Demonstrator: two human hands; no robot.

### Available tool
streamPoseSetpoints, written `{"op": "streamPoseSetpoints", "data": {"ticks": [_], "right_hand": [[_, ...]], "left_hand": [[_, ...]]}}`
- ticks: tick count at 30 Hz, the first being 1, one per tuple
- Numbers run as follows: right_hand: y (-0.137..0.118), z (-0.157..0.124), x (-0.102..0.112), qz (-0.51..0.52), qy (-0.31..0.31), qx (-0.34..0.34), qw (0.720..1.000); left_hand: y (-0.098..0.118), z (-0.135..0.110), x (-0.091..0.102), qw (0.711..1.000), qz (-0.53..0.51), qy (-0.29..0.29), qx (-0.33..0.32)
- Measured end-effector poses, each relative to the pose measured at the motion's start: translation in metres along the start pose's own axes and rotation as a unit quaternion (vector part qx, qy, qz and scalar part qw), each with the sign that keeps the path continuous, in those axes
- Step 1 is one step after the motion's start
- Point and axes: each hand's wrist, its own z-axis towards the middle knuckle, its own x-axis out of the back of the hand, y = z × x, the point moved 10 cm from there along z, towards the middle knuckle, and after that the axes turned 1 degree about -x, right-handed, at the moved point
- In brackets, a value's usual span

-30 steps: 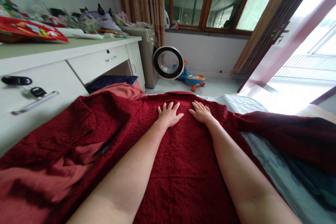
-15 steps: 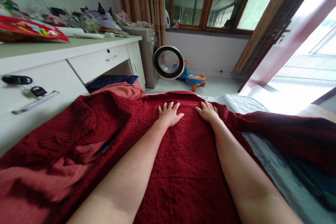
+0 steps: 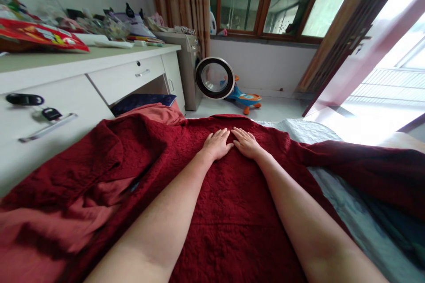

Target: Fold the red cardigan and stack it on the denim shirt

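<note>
Garment [image 3: 236, 199] lies spread beneath, touching the left grip [image 3: 217, 144] and right grip [image 3: 246, 143].

Daylight, mostly from doorway [image 3: 395, 59] on R, blown out to white w/ glare spilling onto floor [image 3: 282, 108]; window [image 3: 245, 4] gives softer greenish light. Desk [image 3: 109, 61] dim under its front edge; red packet [image 3: 43, 35] nr its L end smeary. Dk red garment [image 3: 232, 203] v. dim, folds in shadow; pale sheet [image 3: 307, 129] bright at far edge, murky twd near R corner. Wide-angle stretch & blur at pic edges
</note>
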Motion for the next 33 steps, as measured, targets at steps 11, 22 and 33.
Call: {"op": "streamPoseSetpoints", "data": {"ticks": [11,22,33], "right_hand": [[0.001,-0.003,-0.005,-0.053,-0.017,-0.025,0.998],[0.028,-0.002,0.002,-0.071,-0.008,-0.094,0.993],[0.051,-0.005,0.008,-0.077,0.003,-0.164,0.983]], "left_hand": [[0.000,-0.002,-0.002,0.999,0.012,-0.019,0.022],[-0.003,-0.003,-0.006,0.999,0.009,-0.034,0.028],[-0.017,-0.002,0.000,0.998,0.031,0.019,0.044]]}}
